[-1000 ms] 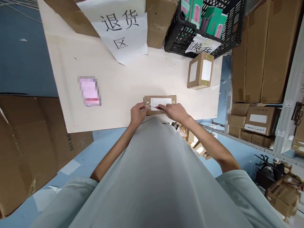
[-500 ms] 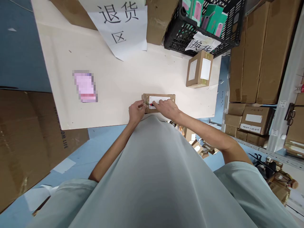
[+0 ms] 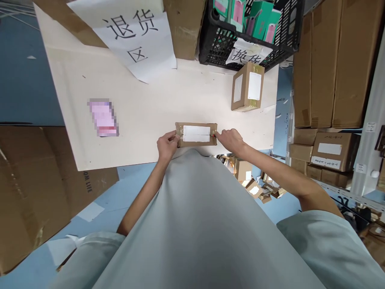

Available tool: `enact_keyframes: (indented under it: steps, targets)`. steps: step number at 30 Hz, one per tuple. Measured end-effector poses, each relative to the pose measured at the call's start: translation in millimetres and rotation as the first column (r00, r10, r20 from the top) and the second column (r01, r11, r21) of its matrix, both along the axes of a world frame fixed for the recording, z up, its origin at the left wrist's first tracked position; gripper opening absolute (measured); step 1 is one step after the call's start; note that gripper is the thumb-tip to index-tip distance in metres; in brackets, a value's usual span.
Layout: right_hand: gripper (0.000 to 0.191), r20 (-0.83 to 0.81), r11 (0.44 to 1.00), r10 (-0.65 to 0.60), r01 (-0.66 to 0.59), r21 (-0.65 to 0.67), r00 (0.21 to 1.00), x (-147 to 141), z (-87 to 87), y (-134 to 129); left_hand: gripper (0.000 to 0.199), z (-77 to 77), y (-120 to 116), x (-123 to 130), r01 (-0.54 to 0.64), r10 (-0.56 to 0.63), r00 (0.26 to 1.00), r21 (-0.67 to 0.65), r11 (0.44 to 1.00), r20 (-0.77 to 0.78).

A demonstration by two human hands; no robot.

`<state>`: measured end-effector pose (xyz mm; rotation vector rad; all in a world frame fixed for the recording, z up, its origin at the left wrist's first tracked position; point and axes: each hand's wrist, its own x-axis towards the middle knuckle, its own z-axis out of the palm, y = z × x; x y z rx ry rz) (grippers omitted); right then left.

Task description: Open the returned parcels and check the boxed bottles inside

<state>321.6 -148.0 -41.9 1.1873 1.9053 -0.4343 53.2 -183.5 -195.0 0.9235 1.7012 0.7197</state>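
**Two hands at the ends of a flat parcel [image 3: 196,125] on the desk [image 3: 144,104]**

The parcel, brown cardboard with a white label [image 3: 196,131], lies lengthwise across the desk, close to the edge nearest the person. A thin dark line crosses the label along its length, and clear tape shines at both ends of the cardboard.

The left hand [image 3: 167,147] is at the parcel's left end, its grip narrow, thumb and fingers pinching the corner. The right hand [image 3: 231,140] is at the parcel's right end, its grip closed around a small red-tipped tool [image 3: 213,135]; most of the tool is hidden.

Well to the left of the parcel lies a pink item [image 3: 104,118], too blurred to make out. Beyond the parcel and to its right, a small carton [image 3: 247,86] with white labels on two faces stands just beside a black crate [image 3: 222,44]. The crate holds green boxes [image 3: 262,19] with pink on them and bears a paper sign [image 3: 236,56] with Chinese characters. Beyond the parcel to the left, a larger sheet [image 3: 135,40] with Chinese characters hangs from an open cardboard box [image 3: 183,30].

Far right of the parcel, past the desk, stand tall cartons [image 3: 323,68]. A large cardboard box [image 3: 33,188] sits at far left, nearer the person than the parcel.
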Motion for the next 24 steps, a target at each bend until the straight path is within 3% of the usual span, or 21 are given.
enact_keyframes:
  steps: [11,24]
  targets:
    - [0.042,-0.071,0.999,-0.035,0.033,-0.031,0.997,31,8.0,-7,0.048,4.8,-1,14,-0.059,0.048,0.994,-0.120,0.991,-0.098]
    - [0.036,-0.090,0.997,-0.007,0.000,-0.074,0.996,56,4.4,-20,0.046,11.2,-3,33,-0.063,0.050,0.993,-0.115,0.991,-0.108]
